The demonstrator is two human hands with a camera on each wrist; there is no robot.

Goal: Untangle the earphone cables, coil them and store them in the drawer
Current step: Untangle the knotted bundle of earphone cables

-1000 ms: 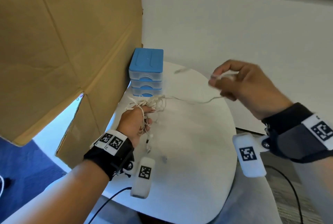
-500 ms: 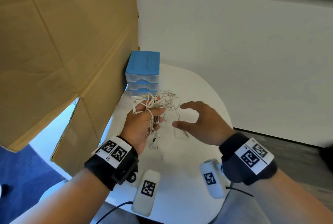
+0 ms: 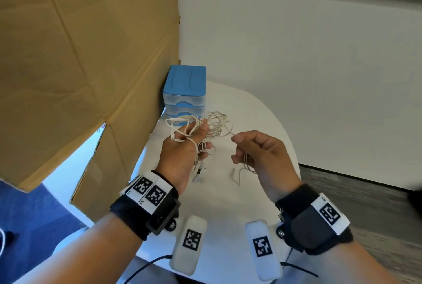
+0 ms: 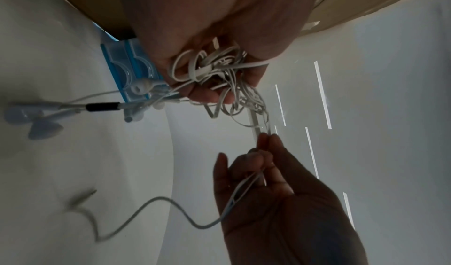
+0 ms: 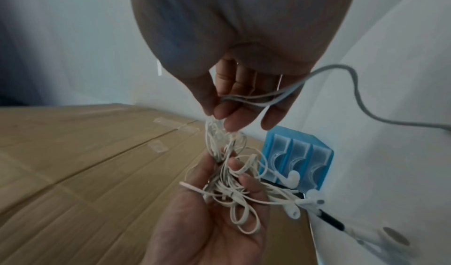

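Observation:
A tangle of white earphone cables (image 3: 212, 126) (image 4: 214, 70) (image 5: 234, 188) is bunched in my left hand (image 3: 185, 146), whose fingers curl round it above the white table (image 3: 228, 203). My right hand (image 3: 258, 151) (image 4: 263, 149) (image 5: 219, 113) pinches one strand coming out of the tangle; a loose length runs through its palm and hangs to the table. Earbuds (image 4: 31, 118) (image 5: 390, 238) dangle below the left hand. The small blue drawer unit (image 3: 185, 92) (image 5: 297, 163) stands behind the hands, its drawers closed.
A large cardboard box (image 3: 80, 55) stands directly left of the drawer unit and over the table's left edge. A white wall (image 3: 296, 67) lies behind. The rounded table edge falls away on the right, with wood floor (image 3: 376, 203) beyond.
My right hand came down from up on the right, reached in open beside the tangle, and now pinches a strand. The left hand has kept holding the bundle.

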